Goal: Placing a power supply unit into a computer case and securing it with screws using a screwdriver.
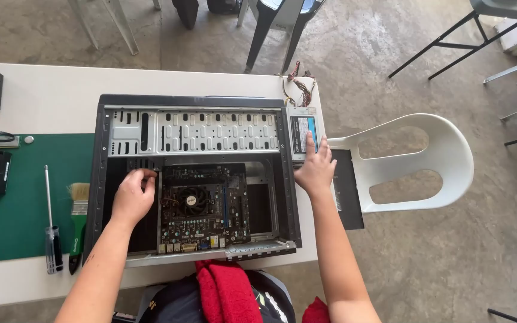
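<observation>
Seen from above, a red cloth point(225, 290) lies across the person's lap at the near edge of a white surface point(43, 98). Just beyond, an open computer case point(194, 179) lies on its side, a motherboard point(201, 206) with a round cooling fan seated inside. The left hand point(131, 196) reaches into the case at the board's upper left corner, fingers curled and pinched together; whether they hold anything cannot be told. The right hand point(315, 168) rests flat and open on a grey power supply point(303, 134) beside the case's right wall. Working at that corner probably goes best with the case kept steady. Left of the case, a screwdriver point(50, 224) and brush point(78, 221) lie on a green mat point(13, 203). Farther right stands a white plastic chair point(414, 161).
</observation>
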